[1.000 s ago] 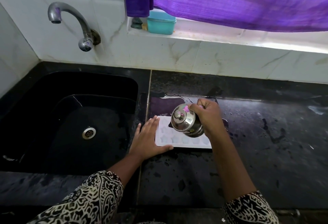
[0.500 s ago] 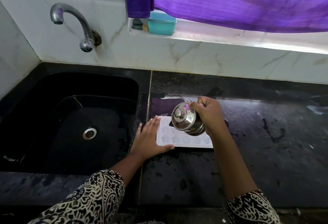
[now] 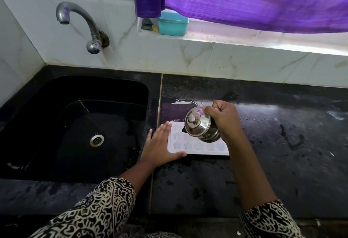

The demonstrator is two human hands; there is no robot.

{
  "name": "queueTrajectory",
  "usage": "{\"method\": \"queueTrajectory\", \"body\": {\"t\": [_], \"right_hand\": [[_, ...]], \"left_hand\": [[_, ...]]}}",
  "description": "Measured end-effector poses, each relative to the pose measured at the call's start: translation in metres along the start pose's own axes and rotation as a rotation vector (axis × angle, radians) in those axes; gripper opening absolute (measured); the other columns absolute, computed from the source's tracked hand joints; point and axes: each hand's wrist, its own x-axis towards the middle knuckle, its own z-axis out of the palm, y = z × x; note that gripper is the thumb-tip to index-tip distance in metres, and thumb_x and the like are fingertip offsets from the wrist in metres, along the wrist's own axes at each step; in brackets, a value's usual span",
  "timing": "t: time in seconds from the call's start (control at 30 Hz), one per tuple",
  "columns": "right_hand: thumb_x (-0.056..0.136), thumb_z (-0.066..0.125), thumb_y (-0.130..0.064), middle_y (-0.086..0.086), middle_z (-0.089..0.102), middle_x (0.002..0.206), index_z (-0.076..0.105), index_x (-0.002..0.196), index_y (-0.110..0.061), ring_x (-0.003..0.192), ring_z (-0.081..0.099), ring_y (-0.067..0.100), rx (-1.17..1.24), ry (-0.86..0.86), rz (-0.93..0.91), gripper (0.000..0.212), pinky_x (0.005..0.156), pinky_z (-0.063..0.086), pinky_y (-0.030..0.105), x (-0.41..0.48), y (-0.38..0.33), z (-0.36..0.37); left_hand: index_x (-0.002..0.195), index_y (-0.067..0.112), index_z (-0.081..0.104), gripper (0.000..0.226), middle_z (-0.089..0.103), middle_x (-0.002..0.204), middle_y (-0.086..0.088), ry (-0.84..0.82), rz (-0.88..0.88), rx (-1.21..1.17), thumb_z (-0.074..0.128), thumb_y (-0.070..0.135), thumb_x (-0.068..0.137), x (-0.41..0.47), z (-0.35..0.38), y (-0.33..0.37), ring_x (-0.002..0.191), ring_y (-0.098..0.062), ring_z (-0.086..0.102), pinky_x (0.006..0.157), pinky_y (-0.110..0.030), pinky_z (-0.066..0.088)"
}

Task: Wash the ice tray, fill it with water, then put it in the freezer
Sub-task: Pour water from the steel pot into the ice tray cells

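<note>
Sideways, right hand (image 3: 226,121) holds lidded steel pot (image 3: 199,124) above star-celled ice tray (image 3: 197,147).

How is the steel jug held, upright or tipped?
Tipped: the right hand holds the steel jug leaning sideways above the ice tray.

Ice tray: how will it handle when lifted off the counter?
Probably light but sloshy: the ice tray is shallow, with small open cells under the tilted steel pot. Likely slippery, since the counter around it looks wet. May slide if pushed; the left hand rests flat at its end.
</note>
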Motion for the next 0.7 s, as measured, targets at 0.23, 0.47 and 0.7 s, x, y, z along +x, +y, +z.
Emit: {"method": "queueTrajectory", "body": {"t": [0.23, 0.47, 0.7], "right_hand": [[0.077, 0.067, -0.012, 0.012, 0.045, 0.062, 0.041, 0.057, -0.014, 0.06, 0.044, 0.022, -0.004, 0.009, 0.005, 0.033, 0.06, 0.041, 0.035, 0.0, -0.003, 0.001], [0.077, 0.066, -0.008, 0.007, 0.039, 0.056, 0.038, 0.054, -0.017, 0.058, 0.039, 0.021, 0.034, 0.006, -0.003, 0.037, 0.058, 0.039, 0.033, -0.002, -0.008, -0.003], [0.077, 0.066, -0.007, 0.003, 0.037, 0.053, 0.037, 0.053, -0.018, 0.055, 0.037, 0.019, 0.043, 0.012, -0.019, 0.039, 0.058, 0.037, 0.032, -0.002, -0.01, -0.005]], "left_hand": [[0.155, 0.027, 0.009, 0.125, 0.008, 0.163, 0.013, 0.005, -0.003, 0.006, 0.037, 0.097, 0.055, 0.0, 0.0, 0.0, 0.148, -0.003, 0.006, 0.121, -0.042, 0.0], [0.155, 0.026, 0.01, 0.123, 0.009, 0.163, 0.012, 0.001, -0.003, 0.01, 0.043, 0.093, 0.058, 0.0, -0.002, 0.001, 0.148, -0.004, 0.007, 0.121, -0.042, 0.0], [0.155, 0.026, 0.01, 0.125, 0.01, 0.163, 0.012, 0.009, -0.002, 0.018, 0.039, 0.096, 0.056, 0.0, 0.001, -0.001, 0.148, -0.005, 0.008, 0.121, -0.042, 0.001]]}}
